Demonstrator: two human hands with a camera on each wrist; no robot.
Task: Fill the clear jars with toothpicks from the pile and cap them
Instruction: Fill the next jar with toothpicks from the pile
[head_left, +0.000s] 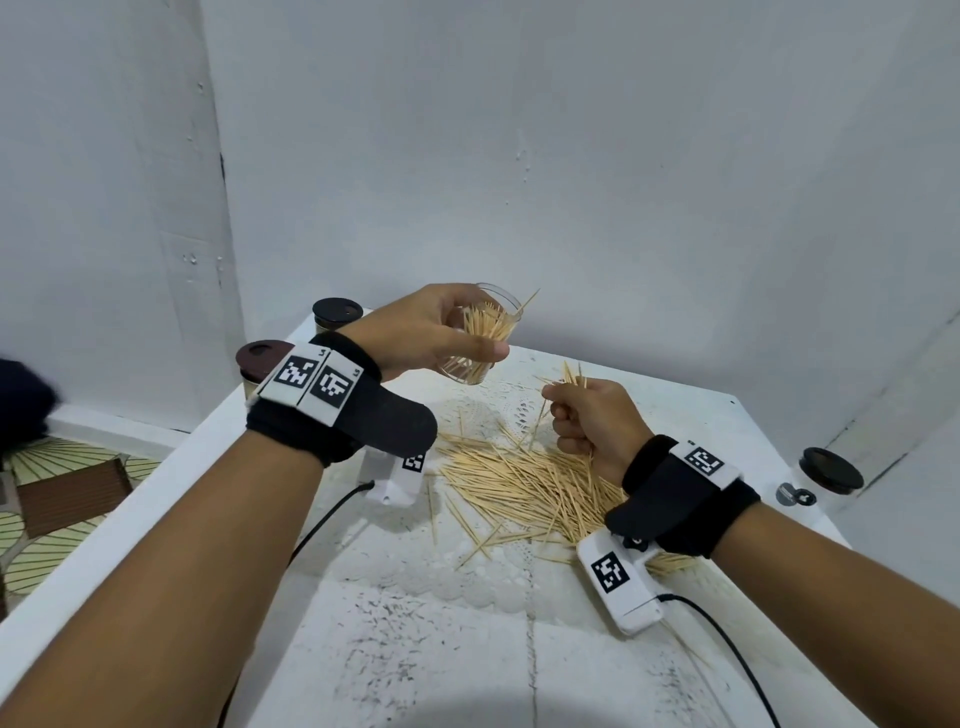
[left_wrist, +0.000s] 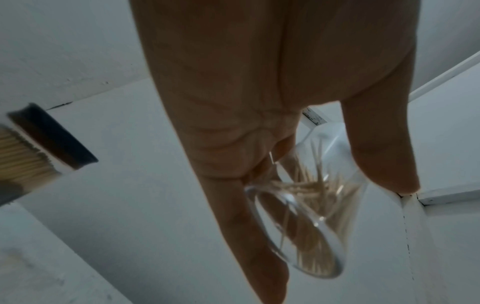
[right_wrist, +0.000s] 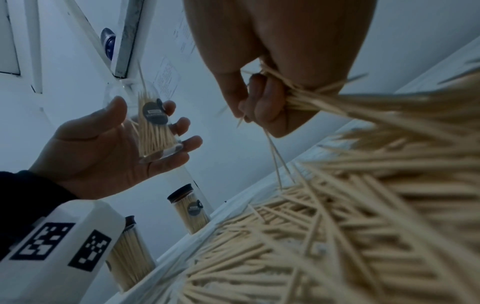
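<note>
At the centre of the head view we see the left hand (head_left: 426, 327) wrapped around a clear, uncapped glass jar (head_left: 480, 338), tilted and held above the table, partly filled with pale wooden toothpicks. Just to its lower right, the right hand (head_left: 592, 415) is clenched on a small bundle of toothpicks (head_left: 571, 375), the ends sticking out above and below the fist. Beneath it, the loose pile of toothpicks (head_left: 524, 488) spreads over the white table (head_left: 467, 649). At the left edge stand two filled jars with dark lids (head_left: 337, 312); a black lid (head_left: 831, 470) lies at the right edge.
</note>
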